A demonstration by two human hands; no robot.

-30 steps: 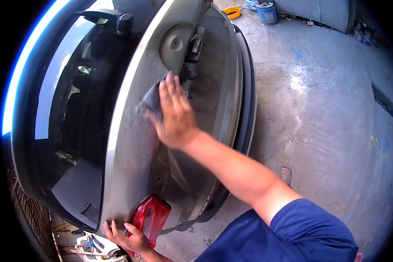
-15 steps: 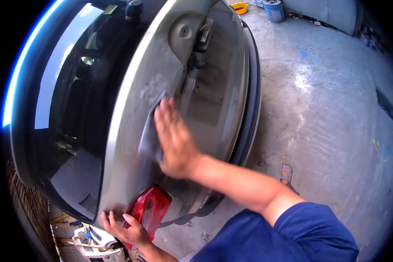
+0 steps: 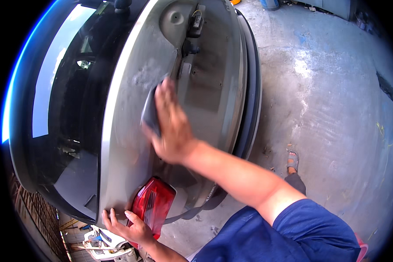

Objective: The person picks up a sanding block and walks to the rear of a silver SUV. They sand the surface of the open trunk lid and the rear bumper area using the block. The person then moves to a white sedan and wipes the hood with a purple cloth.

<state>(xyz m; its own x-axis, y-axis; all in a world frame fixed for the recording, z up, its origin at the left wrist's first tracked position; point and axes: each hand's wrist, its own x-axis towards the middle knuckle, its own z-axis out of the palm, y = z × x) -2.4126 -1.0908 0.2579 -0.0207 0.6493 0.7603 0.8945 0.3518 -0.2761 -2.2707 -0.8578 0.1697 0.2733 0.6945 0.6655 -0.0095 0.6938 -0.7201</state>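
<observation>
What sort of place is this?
Probably a car body workshop, judging by the scuffed tailgate under the right hand, the stained concrete floor and the blue bucket at the picture's top.

Bright daylight on my feed, and there's the sky, mirrored in the rear window (image 3: 67, 124), the rest of that glass nearly black! A fierce blue-white glare burns along the far left rim. White shine runs down the edge of the car (image 3: 124, 144), and a patch of floor (image 3: 336, 126) glows close to washed out, with dimmer shade beside the bumper (image 3: 247, 94). I'm getting blur on the right hand (image 3: 172, 120); the left hand (image 3: 129, 227) looks crisper. Fisheye bends every edge, corners falling to black.
</observation>
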